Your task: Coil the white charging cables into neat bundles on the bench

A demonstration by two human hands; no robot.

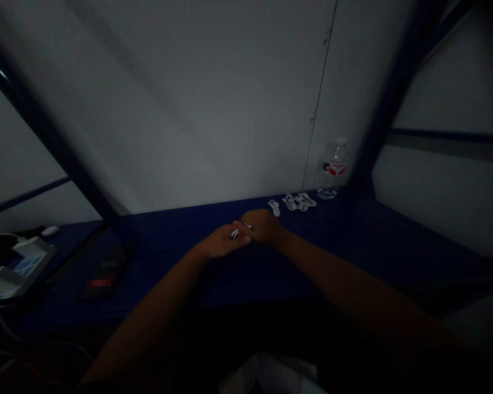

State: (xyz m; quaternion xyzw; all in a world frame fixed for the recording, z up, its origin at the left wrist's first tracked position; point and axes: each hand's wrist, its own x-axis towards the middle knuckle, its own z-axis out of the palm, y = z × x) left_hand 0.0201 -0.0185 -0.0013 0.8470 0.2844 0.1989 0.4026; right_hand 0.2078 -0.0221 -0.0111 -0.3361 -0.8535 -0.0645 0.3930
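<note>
Both my hands meet over the middle of a dark blue shelf [168, 235]. Between the thumb and fingers of my left hand [221, 241] is a small piece of white cable [234, 233]. My right hand [265, 225] is closed against it, gripping the same white cable, a bit of which shows at its fingers. How the cable runs inside the hands is hidden. Just beyond my right hand lies one small bundled white cable [274, 208]. To its right is a pile of several more white cable bundles [299, 202].
A clear plastic bottle [335, 169] with a red and white label stands at the back right against the pale wall [213, 109]. Blue metal posts rise on both sides. At the left are a white power strip [28, 268] and a blurred dark object [107, 271].
</note>
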